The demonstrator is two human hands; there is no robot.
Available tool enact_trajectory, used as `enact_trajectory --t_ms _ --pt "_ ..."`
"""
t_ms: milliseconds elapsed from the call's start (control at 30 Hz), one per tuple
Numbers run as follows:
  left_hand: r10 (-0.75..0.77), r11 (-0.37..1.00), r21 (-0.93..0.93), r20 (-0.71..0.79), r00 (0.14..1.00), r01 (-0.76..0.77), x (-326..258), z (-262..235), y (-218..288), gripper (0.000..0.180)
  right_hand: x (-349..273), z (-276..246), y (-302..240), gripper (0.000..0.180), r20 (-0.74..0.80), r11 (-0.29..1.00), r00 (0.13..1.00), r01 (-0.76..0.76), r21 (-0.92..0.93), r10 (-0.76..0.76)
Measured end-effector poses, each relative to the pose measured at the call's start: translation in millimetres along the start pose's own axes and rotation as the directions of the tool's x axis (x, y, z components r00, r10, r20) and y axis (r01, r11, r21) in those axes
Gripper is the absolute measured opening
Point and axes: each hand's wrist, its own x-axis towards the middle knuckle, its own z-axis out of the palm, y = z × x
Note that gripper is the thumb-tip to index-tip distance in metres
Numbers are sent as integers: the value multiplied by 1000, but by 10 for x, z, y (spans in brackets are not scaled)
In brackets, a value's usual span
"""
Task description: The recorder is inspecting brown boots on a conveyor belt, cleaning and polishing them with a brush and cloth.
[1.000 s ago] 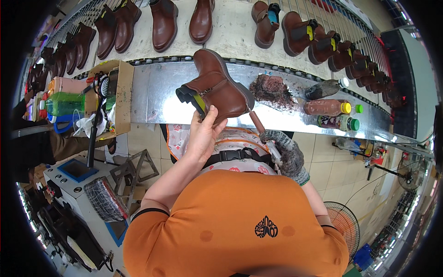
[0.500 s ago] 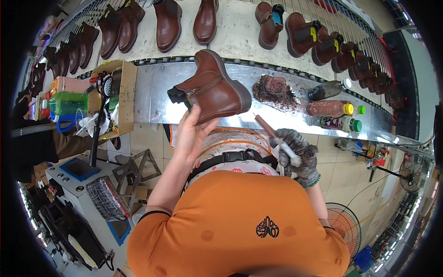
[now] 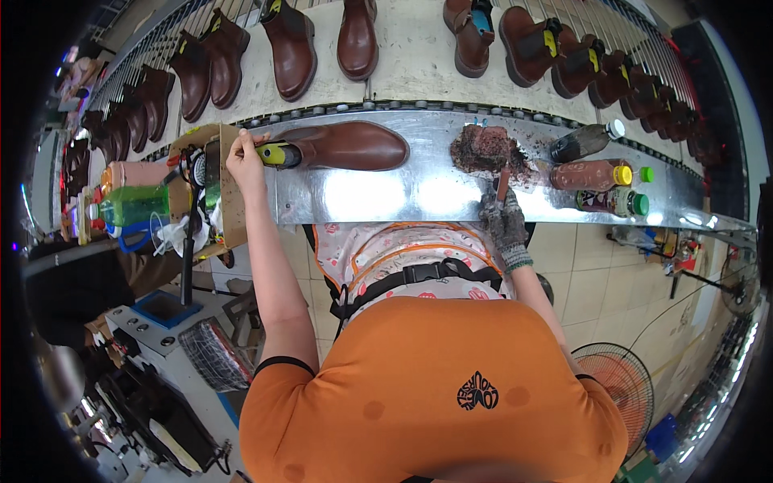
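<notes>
Steel bench [image 3: 386,197] — left hand [image 3: 244,157] grips brown boot [image 3: 346,146], bottles [image 3: 600,173] right.

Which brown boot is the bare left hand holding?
The boot lying on its side on the metal bench, its opening gripped by the left hand. All the other boots sit beyond it on the conveyor, untouched.

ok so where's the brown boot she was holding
In the head view the brown boot lies on its side on the metal bench, left of the dark polish pile, its yellow-lined opening at the left hand.
</notes>
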Motion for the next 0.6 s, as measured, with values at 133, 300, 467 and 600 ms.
enact_trajectory --t_ms 133,300,467,600 --pt "-129 951 -290 -56 990 107 8 100 -32 37 -50 13 -353 31 -15 988 993 -119 102 121" --pt "-208 897 -416 -101 973 149 -308 -188 -178 39 -37 8 -261 30 -96 987 993 59 -149 -74" --pt "-339 829 -508 -127 932 233 -698 -353 -207 35 17 64 -194 27 -119 988 992 -47 -150 30" --pt "-481 774 -533 -142 865 343 -956 -356 -174 34 17 30 -110 27 -131 956 986 63 -286 -105"
